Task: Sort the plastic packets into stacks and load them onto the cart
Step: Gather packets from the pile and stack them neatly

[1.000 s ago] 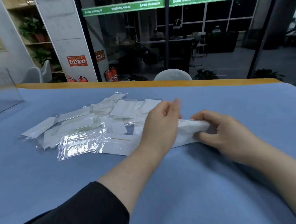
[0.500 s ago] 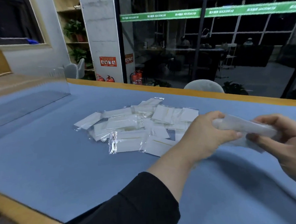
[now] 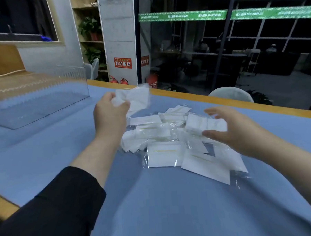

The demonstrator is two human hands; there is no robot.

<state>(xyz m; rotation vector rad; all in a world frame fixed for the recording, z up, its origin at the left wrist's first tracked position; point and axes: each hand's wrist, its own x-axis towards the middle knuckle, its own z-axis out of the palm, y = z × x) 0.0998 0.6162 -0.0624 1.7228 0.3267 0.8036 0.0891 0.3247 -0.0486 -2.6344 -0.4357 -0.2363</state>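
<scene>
A loose pile of clear plastic packets with white inserts lies on the blue table. My left hand is raised over the pile's left edge and grips a small stack of packets, held up in the air. My right hand hovers over the right side of the pile with fingers spread and holds nothing. Some packets are hidden under my right hand.
A clear acrylic box stands on the table at the far left. The table's wooden edge runs along the far side, with a pale chair back behind it and a glass wall beyond.
My left hand has carried the stack up and to the left, alone. My right hand has let go of it and now hovers open over the pile. The view has turned left.
</scene>
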